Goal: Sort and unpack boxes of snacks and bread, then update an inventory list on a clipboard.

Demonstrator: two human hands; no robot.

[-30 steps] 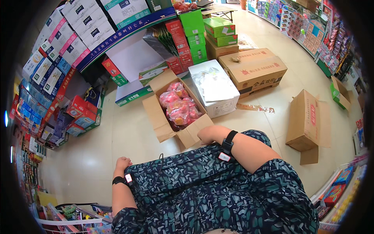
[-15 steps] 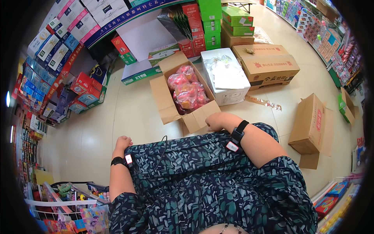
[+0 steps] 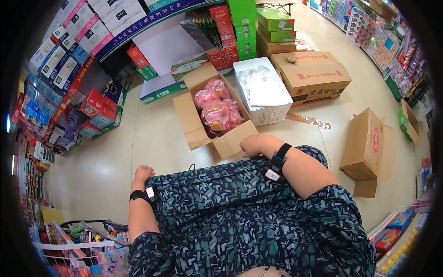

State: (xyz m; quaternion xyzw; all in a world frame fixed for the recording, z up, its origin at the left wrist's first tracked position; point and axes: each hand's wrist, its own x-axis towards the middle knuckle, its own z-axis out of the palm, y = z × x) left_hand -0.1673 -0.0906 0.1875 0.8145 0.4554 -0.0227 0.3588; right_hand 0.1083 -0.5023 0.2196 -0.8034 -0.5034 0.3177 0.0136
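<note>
My left hand (image 3: 145,172) lies closed at the left edge of the patterned dress (image 3: 217,184), over my knee, with nothing visible in it. Curled on the other knee, my right hand (image 3: 250,146) is closed too, and its fingertips are partly hidden. Nearest to the right hand is the front flap of an open cardboard box (image 3: 189,124) on the floor. Inside that box lie several clear plastic bags of pinkish-red things (image 3: 218,113), whose kind I cannot make out. A dark strap sits on each forearm.
A white box (image 3: 270,113) with crumpled plastic on top stands right of the open box. Beyond it is a large brown carton (image 3: 311,76); another opened carton (image 3: 362,143) lies at the right. Stacked goods (image 3: 97,115) line the left, and a wire rack (image 3: 83,244) stands at lower left.
The surroundings have shifted slightly leftward in view. Both hands keep the same pose on the knees, and the box's contents look unchanged.
</note>
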